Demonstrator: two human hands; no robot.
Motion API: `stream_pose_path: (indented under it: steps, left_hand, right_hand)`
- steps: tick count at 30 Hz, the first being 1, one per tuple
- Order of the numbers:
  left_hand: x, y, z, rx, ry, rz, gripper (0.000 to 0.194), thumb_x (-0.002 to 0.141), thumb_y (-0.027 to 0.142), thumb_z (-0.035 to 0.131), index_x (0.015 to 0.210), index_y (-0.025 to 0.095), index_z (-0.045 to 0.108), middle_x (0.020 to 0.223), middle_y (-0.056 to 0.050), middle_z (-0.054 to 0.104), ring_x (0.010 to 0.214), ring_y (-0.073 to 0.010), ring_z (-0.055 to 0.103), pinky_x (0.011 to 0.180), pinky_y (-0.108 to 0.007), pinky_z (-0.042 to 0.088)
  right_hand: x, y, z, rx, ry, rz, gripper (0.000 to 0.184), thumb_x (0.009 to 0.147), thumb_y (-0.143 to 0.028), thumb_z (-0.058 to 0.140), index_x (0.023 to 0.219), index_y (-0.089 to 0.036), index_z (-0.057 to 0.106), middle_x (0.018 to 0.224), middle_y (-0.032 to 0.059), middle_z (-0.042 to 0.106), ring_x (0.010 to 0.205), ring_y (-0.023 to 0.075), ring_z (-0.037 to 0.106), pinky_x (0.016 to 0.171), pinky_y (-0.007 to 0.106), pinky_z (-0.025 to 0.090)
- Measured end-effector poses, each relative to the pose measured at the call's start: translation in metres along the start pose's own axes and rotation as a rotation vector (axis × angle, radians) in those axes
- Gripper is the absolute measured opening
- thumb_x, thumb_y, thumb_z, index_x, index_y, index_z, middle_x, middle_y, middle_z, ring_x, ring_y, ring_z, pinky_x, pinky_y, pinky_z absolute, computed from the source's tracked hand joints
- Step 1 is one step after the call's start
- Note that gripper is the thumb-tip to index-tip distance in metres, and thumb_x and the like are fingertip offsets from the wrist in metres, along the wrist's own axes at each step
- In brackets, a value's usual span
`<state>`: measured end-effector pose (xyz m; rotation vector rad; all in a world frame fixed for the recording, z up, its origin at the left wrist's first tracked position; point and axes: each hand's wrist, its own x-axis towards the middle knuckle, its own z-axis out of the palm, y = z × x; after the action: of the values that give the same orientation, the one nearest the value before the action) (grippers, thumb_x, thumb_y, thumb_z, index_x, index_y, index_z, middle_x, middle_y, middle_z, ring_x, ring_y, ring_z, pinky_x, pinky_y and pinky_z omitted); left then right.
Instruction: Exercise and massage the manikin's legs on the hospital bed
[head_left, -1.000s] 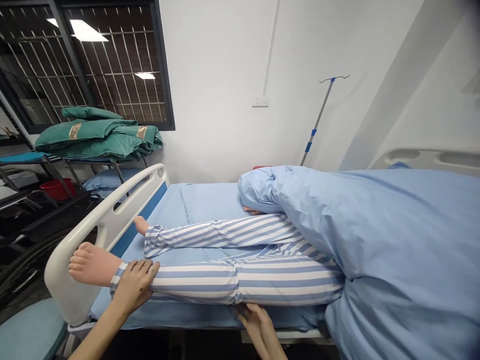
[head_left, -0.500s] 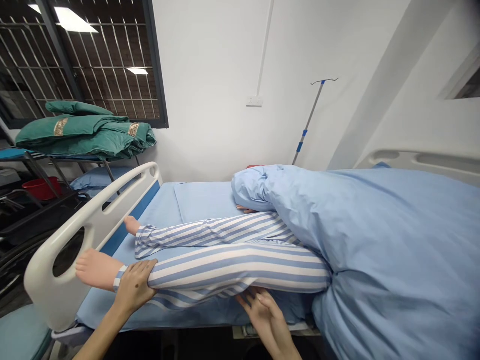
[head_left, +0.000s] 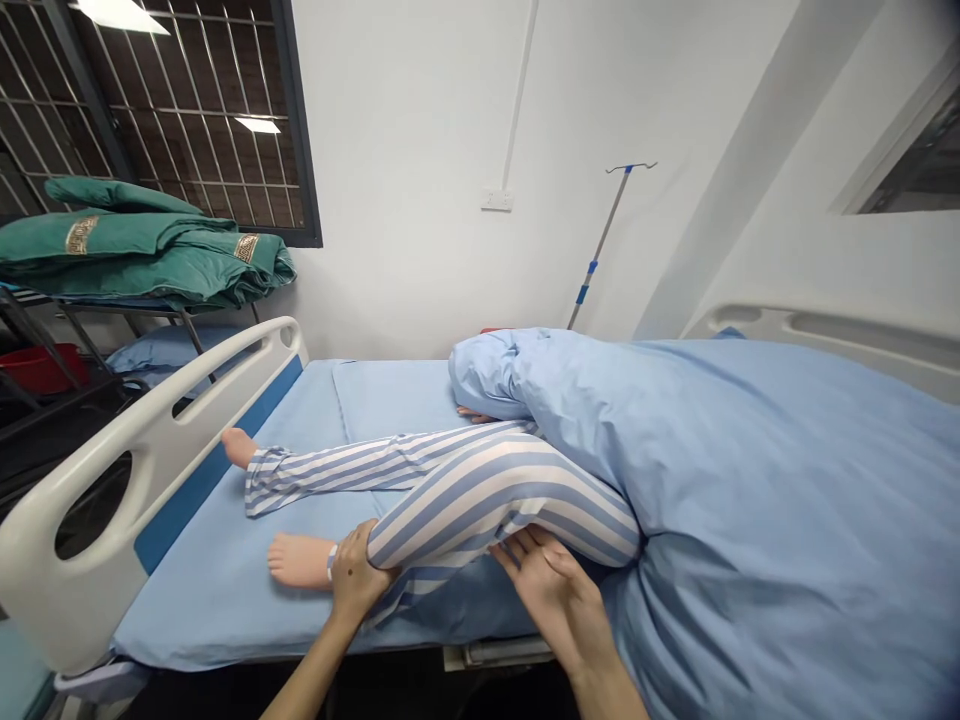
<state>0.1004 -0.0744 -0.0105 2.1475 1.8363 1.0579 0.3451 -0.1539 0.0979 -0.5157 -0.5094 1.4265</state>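
A manikin in blue-and-white striped pyjamas (head_left: 480, 490) lies on a hospital bed (head_left: 225, 590), its upper body under a light blue quilt (head_left: 750, 470). The near leg is bent, knee raised, its bare foot (head_left: 296, 562) resting on the sheet. My left hand (head_left: 356, 580) is closed round the ankle of that leg. My right hand (head_left: 555, 590) reaches under the thigh behind the knee, fingers stretched and pressed against the cloth. The far leg (head_left: 337, 470) lies straight, its foot close to the footboard.
A white plastic footboard (head_left: 127, 450) closes the bed's left end. Folded green quilts (head_left: 142, 250) lie on a metal rack beside a barred window. An IV pole (head_left: 600, 250) stands at the wall behind the bed. The white headboard (head_left: 825, 335) is at right.
The near leg went from lying straight to bent, with its knee lifted and its foot drawn away from the footboard. My left hand followed the ankle rightward; my right hand slid under the thigh.
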Motion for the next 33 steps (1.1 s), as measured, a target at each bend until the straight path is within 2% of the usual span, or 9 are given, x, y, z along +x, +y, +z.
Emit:
stream_pose_path:
  steps: [2, 5, 12, 15, 19, 22, 25, 28, 33]
  left_hand:
    - [-0.002, -0.002, 0.002, -0.001, -0.007, 0.011, 0.045, 0.058, 0.028, 0.060, 0.102, 0.021, 0.054, 0.097, -0.005, 0.066, 0.088, -0.0237, 0.061, 0.076, -0.034, 0.045]
    - [0.000, -0.009, -0.004, 0.008, -0.026, 0.069, 0.046, 0.058, 0.027, 0.059, 0.104, 0.022, 0.054, 0.097, -0.005, 0.066, 0.089, -0.0238, 0.061, 0.077, -0.034, 0.045]
    - [0.010, -0.045, -0.037, 0.187, 0.018, 0.257, 0.052, 0.057, 0.024, 0.059, 0.108, 0.018, 0.054, 0.103, -0.008, 0.067, 0.092, -0.0256, 0.061, 0.081, -0.037, 0.043]
    - [0.018, -0.060, -0.063, 0.256, 0.041, 0.358, 0.050, 0.058, 0.023, 0.057, 0.108, 0.016, 0.055, 0.102, -0.010, 0.067, 0.093, -0.0261, 0.061, 0.082, -0.038, 0.042]
    - [0.031, -0.072, -0.110, 0.373, 0.056, 0.457, 0.046, 0.062, 0.019, 0.054, 0.108, 0.016, 0.056, 0.103, -0.010, 0.066, 0.094, -0.0256, 0.059, 0.084, -0.038, 0.040]
    - [0.038, -0.077, -0.146, 0.476, 0.062, 0.523, 0.047, 0.063, 0.014, 0.052, 0.109, 0.017, 0.056, 0.103, -0.009, 0.066, 0.094, -0.0254, 0.058, 0.084, -0.038, 0.039]
    - [0.040, -0.080, -0.171, 0.593, 0.051, 0.579, 0.046, 0.064, 0.011, 0.051, 0.108, 0.018, 0.057, 0.101, -0.009, 0.065, 0.093, -0.0255, 0.058, 0.084, -0.039, 0.038]
    - [0.036, -0.082, -0.180, 0.686, 0.006, 0.602, 0.046, 0.063, 0.008, 0.049, 0.107, 0.018, 0.058, 0.099, -0.009, 0.065, 0.092, -0.0256, 0.057, 0.084, -0.040, 0.037]
    - [0.024, -0.087, -0.173, 0.710, -0.096, 0.532, 0.049, 0.060, 0.008, 0.049, 0.107, 0.019, 0.058, 0.097, -0.009, 0.064, 0.090, -0.0257, 0.056, 0.083, -0.040, 0.037]
  right_hand:
    - [-0.001, 0.000, 0.000, -0.012, 0.011, 0.000, 0.025, 0.063, -0.026, 0.069, 0.088, -0.023, 0.069, 0.099, 0.0059, 0.065, 0.102, 0.0243, 0.052, 0.102, 0.053, 0.030]
    - [-0.002, 0.001, -0.001, -0.019, 0.022, 0.002, 0.026, 0.062, -0.027, 0.069, 0.088, -0.022, 0.069, 0.099, 0.0063, 0.065, 0.102, 0.0248, 0.052, 0.102, 0.053, 0.031]
    - [-0.006, 0.014, -0.011, -0.025, 0.036, 0.032, 0.022, 0.064, -0.027, 0.069, 0.085, -0.023, 0.070, 0.101, 0.0068, 0.065, 0.104, 0.0263, 0.052, 0.099, 0.053, 0.033]
    - [-0.009, 0.025, -0.017, -0.025, 0.055, 0.049, 0.020, 0.064, -0.026, 0.070, 0.084, -0.023, 0.070, 0.102, 0.0065, 0.065, 0.104, 0.0268, 0.053, 0.098, 0.052, 0.035]
    - [-0.014, 0.047, -0.025, 0.000, 0.086, 0.097, 0.018, 0.064, -0.023, 0.071, 0.082, -0.024, 0.070, 0.100, 0.0047, 0.066, 0.102, 0.0262, 0.055, 0.097, 0.052, 0.037]
    - [-0.014, 0.070, -0.034, 0.033, 0.116, 0.123, 0.018, 0.063, -0.020, 0.072, 0.080, -0.022, 0.070, 0.095, 0.0043, 0.067, 0.098, 0.0247, 0.057, 0.097, 0.051, 0.037]
    - [-0.009, 0.096, -0.045, 0.069, 0.166, 0.177, 0.015, 0.059, -0.019, 0.074, 0.073, -0.019, 0.069, 0.087, 0.0045, 0.068, 0.094, 0.0250, 0.059, 0.095, 0.050, 0.039]
    - [-0.005, 0.120, -0.058, 0.092, 0.225, 0.247, 0.016, 0.053, -0.021, 0.078, 0.064, -0.018, 0.068, 0.079, 0.0038, 0.069, 0.088, 0.0249, 0.061, 0.092, 0.050, 0.042]
    - [-0.004, 0.134, -0.071, 0.065, 0.227, 0.272, 0.018, 0.055, -0.021, 0.077, 0.070, -0.019, 0.069, 0.085, 0.0034, 0.070, 0.089, 0.0237, 0.061, 0.091, 0.047, 0.043]
